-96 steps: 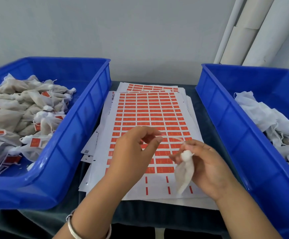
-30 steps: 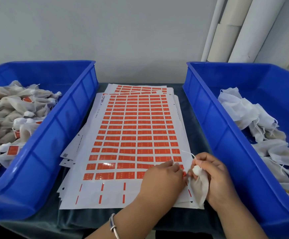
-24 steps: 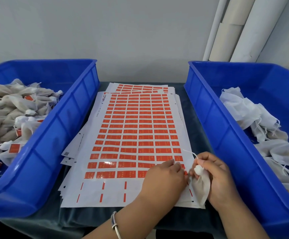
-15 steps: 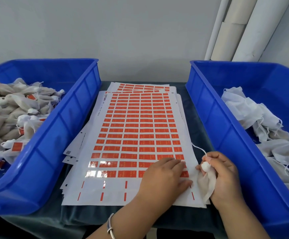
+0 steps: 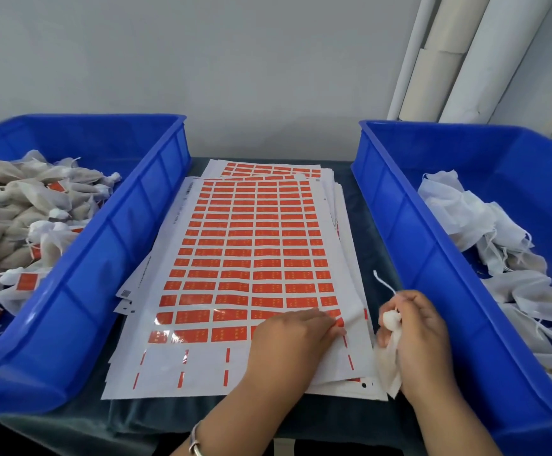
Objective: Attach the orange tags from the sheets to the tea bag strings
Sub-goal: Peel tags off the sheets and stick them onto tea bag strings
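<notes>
The left bin (image 5: 110,258) held tagged tea bags (image 5: 14,218); the right bin (image 5: 409,232) held untagged bags (image 5: 465,212). On the top sheet (image 5: 255,258), the left hand (image 5: 292,340) pinched an orange tag (image 5: 340,321). The right hand (image 5: 422,337) gripped a tea bag (image 5: 389,360), its string (image 5: 383,283) loose.

Both forearms reach in from below. The left hand (image 5: 296,337) lies knuckles-up, fingertips (image 5: 337,325) pinched together at its right edge. The right hand (image 5: 419,337) sits just beside it, fingers curled in a closed grip. A metal bangle (image 5: 195,443) circles the left wrist.
</notes>
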